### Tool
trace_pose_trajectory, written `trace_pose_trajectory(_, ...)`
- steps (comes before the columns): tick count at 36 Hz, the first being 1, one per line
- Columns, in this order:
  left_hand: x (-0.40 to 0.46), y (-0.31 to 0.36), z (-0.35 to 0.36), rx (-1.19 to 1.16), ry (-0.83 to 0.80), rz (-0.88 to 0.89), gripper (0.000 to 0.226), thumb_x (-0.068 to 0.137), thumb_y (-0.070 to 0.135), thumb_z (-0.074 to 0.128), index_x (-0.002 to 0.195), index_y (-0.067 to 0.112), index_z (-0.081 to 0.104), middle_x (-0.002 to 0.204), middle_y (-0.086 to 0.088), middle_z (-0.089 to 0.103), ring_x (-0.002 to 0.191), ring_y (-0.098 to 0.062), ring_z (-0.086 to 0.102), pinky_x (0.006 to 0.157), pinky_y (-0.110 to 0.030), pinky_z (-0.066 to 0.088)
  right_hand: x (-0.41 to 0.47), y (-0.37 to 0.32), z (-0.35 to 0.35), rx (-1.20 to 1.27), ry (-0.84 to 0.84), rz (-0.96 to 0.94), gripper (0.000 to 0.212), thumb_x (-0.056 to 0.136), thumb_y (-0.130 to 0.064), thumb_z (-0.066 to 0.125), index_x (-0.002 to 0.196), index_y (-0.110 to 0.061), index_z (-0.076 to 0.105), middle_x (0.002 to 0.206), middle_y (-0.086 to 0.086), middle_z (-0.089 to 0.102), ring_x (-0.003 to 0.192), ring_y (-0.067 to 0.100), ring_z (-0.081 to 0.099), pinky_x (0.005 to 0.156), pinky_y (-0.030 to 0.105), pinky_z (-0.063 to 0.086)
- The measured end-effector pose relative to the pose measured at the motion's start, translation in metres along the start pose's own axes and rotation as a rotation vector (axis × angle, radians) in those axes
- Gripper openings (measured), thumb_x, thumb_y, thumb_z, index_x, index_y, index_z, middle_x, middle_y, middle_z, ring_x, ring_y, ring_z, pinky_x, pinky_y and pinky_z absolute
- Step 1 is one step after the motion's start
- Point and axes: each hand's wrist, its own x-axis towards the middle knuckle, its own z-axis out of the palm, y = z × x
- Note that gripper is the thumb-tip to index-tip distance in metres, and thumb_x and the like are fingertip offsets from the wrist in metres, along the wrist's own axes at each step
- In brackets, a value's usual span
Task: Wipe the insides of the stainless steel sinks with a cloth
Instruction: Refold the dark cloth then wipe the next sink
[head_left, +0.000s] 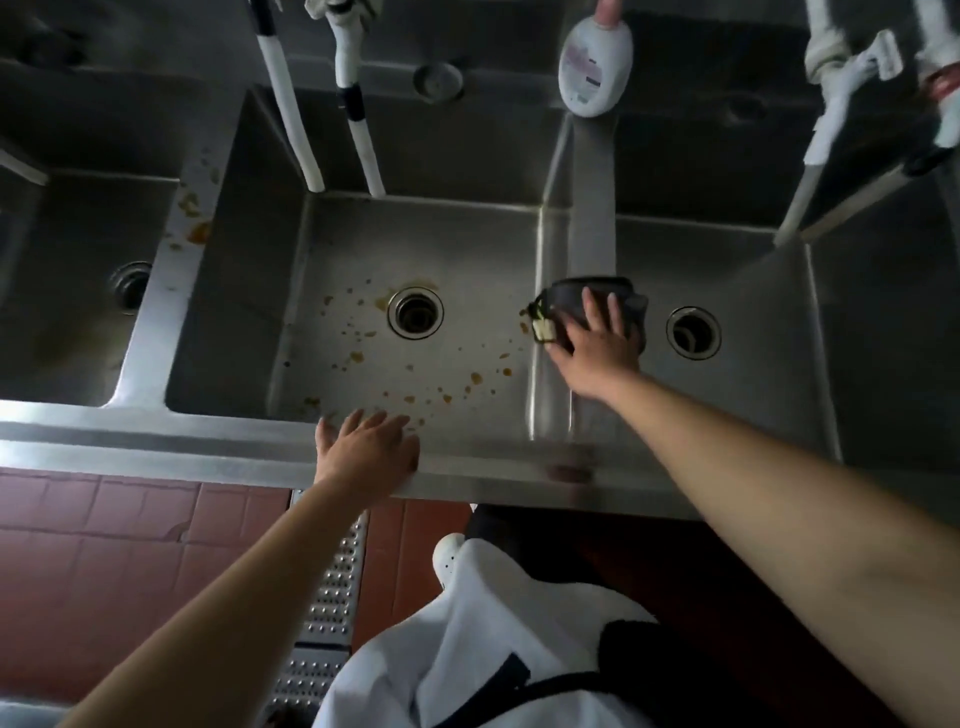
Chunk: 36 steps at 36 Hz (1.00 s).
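- Nearest the camera, a white garment (498, 649) hangs at the person's front above a red tiled floor (104, 561) and a perforated metal floor grate (332, 597).
- The left hand (366, 449) lies flat on the front rim (156, 441) of the steel sink unit, fingers (384, 421) spread and released, holding nothing, with the forearm reaching up from lower left.
- Past that rim, the middle sink (363, 249) has orange-brown food spots (475, 378) scattered over its floor around the drain (415, 313).
- The right arm stretches from lower right across the front rim; the right hand (597, 343) presses palm-down on a dark cloth (587, 299), fingers splayed flat over it rather than clenched.
- The cloth sits on the divider (576, 218) between the middle sink and the right sink (753, 270), draping over both sides.
- The left sink (67, 291) lies well apart from both hands.
- Farther back, two white hoses (358, 130) hang into the middle sink, and a white bottle (595, 62) stands on the back ledge above the divider.
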Motion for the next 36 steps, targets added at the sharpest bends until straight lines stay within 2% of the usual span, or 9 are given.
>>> trace_pose_trajectory(6, 0.008, -0.004, -0.020, -0.091, -0.043, -0.070, 0.037, 0.096, 0.056, 0.035, 0.123, 0.048, 0.058, 0.134, 0.017, 0.057, 0.132, -0.015, 0.043, 0.111, -0.049, 0.016, 0.114, 0.006, -0.063, -0.050, 0.038, -0.028, 0.073, 0.091, -0.046, 0.052, 0.152, -0.048, 0.012, 0.166, -0.005, -0.009, 0.151, 0.030, -0.013, 0.119, 0.057, 0.006)
trace_pose_trajectory(9, 0.015, -0.005, -0.021, -0.251, -0.051, -0.155, 0.038, 0.095, 0.059, 0.036, 0.121, 0.048, 0.062, 0.130, 0.014, 0.062, 0.127, -0.015, 0.049, 0.111, -0.048, 0.014, 0.149, 0.002, -0.086, -0.056, 0.058, 0.001, 0.066, 0.094, -0.042, 0.049, 0.151, -0.047, 0.015, 0.166, -0.005, -0.006, 0.151, 0.030, -0.010, 0.117, 0.058, 0.009)
trace_pose_trajectory(14, 0.016, -0.005, -0.022, -0.239, -0.133, -0.134, 0.034, 0.098, 0.054, 0.035, 0.124, 0.056, 0.056, 0.137, 0.022, 0.055, 0.133, -0.012, 0.043, 0.115, -0.055, 0.003, 0.157, -0.012, -0.098, -0.025, 0.099, 0.044, 0.047, 0.098, -0.036, 0.043, 0.144, -0.041, 0.035, 0.166, -0.001, 0.002, 0.151, 0.032, -0.004, 0.115, 0.063, 0.011)
trace_pose_trajectory(18, 0.022, -0.006, -0.029, -0.427, -0.152, -0.206, 0.036, 0.092, 0.053, 0.051, 0.126, 0.047, 0.059, 0.134, 0.015, 0.059, 0.132, -0.018, 0.045, 0.115, -0.052, 0.003, 0.142, -0.013, -0.094, 0.010, 0.135, 0.020, 0.042, 0.099, -0.035, 0.042, 0.141, -0.034, 0.044, 0.165, 0.000, 0.009, 0.151, 0.032, 0.003, 0.116, 0.061, 0.014)
trace_pose_trajectory(25, 0.035, -0.012, -0.051, -0.457, -0.082, -0.222, 0.072, 0.086, 0.048, 0.060, 0.150, 0.039, 0.029, 0.138, -0.004, 0.056, 0.127, -0.032, 0.050, 0.105, -0.051, 0.042, 0.059, -0.007, -0.060, 0.072, 0.086, -0.020, 0.043, 0.100, -0.036, 0.041, 0.141, -0.027, 0.048, 0.163, 0.003, 0.018, 0.149, 0.032, 0.013, 0.118, 0.051, 0.021)
trace_pose_trajectory(28, 0.037, -0.014, -0.063, -0.618, -0.007, -0.093, 0.066, 0.088, 0.037, 0.066, 0.147, 0.030, 0.038, 0.135, -0.008, 0.058, 0.117, -0.030, 0.058, 0.101, -0.044, 0.046, 0.008, -0.011, -0.046, 0.329, 0.067, 0.018, 0.035, 0.098, -0.031, 0.048, 0.127, -0.016, 0.060, 0.148, 0.009, 0.046, 0.133, 0.031, 0.043, 0.109, 0.038, 0.036)
trace_pose_trajectory(30, 0.032, -0.013, -0.072, -0.790, 0.005, 0.041, 0.054, 0.089, 0.028, 0.069, 0.139, 0.028, 0.051, 0.130, -0.004, 0.060, 0.098, -0.022, 0.063, 0.085, -0.032, 0.051, -0.027, -0.019, -0.045, 0.755, 0.069, 0.159, 0.023, 0.098, -0.026, 0.053, 0.116, -0.019, 0.066, 0.125, 0.007, 0.064, 0.115, 0.025, 0.058, 0.098, 0.033, 0.044)
trace_pose_trajectory(32, 0.025, -0.014, -0.083, -0.921, 0.009, 0.196, 0.040, 0.089, 0.022, 0.071, 0.127, 0.029, 0.061, 0.123, 0.000, 0.063, 0.099, -0.016, 0.064, 0.077, -0.027, 0.052, -0.056, -0.027, -0.054, 1.182, 0.085, 0.289, 0.012, 0.098, -0.023, 0.055, 0.102, -0.022, 0.066, 0.104, 0.001, 0.072, 0.101, 0.022, 0.065, 0.092, 0.037, 0.048)
trace_pose_trajectory(36, 0.009, -0.018, -0.103, -0.991, 0.037, 0.507, 0.032, 0.089, 0.020, 0.071, 0.116, 0.036, 0.066, 0.115, 0.006, 0.068, 0.105, -0.005, 0.065, 0.086, -0.027, 0.056, -0.104, -0.044, -0.072, 1.674, -0.005, 0.351, 0.026, 0.097, -0.036, 0.054, 0.120, -0.025, 0.060, 0.106, 0.003, 0.072, 0.096, 0.023, 0.067, 0.072, 0.039, 0.053)
